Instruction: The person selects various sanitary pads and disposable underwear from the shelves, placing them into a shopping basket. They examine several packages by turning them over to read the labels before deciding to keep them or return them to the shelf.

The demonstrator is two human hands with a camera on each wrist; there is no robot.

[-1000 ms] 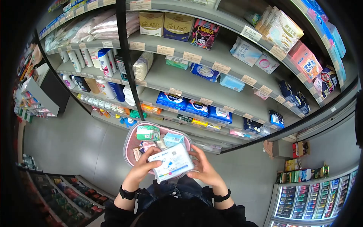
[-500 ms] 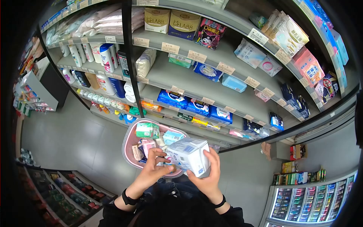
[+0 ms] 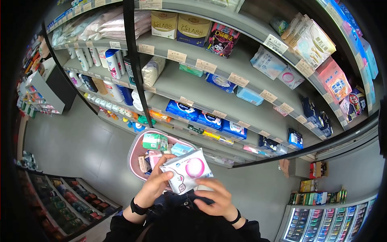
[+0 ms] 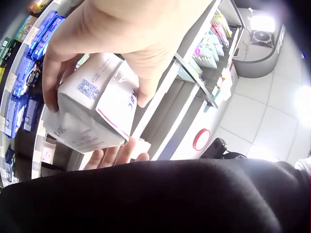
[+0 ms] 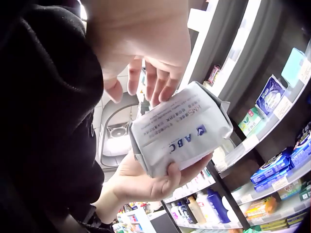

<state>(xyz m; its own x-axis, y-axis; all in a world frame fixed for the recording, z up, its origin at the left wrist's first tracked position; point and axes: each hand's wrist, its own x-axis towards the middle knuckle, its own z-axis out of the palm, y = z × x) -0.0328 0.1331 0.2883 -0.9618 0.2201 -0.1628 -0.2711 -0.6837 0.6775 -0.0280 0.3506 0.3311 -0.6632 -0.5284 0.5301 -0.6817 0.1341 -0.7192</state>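
A white soft pack with a pink circle (image 3: 186,170) is gripped by my left hand (image 3: 155,186), thumb on its face and fingers behind, above the basket. In the left wrist view the pack (image 4: 97,109) shows a QR code, with the left hand (image 4: 116,34) around it. My right hand (image 3: 217,198) is at the pack's right edge, fingers loosely bent. In the right wrist view that hand (image 5: 146,53) has relaxed fingers by the upper edge of the pack (image 5: 182,131); whether they touch it I cannot tell.
A pink basket (image 3: 132,155) with several packs, one of them green (image 3: 155,141), stands below the hands. Curved shelves (image 3: 177,86) with price tags and packs rise in front. Grey floor (image 3: 86,143) lies at left, and a lit drinks cabinet (image 3: 328,222) stands at lower right.
The pack has been turned over, so its pink-circle face now points up. My right hand has loosened from its side, while the left has moved round to grip it.
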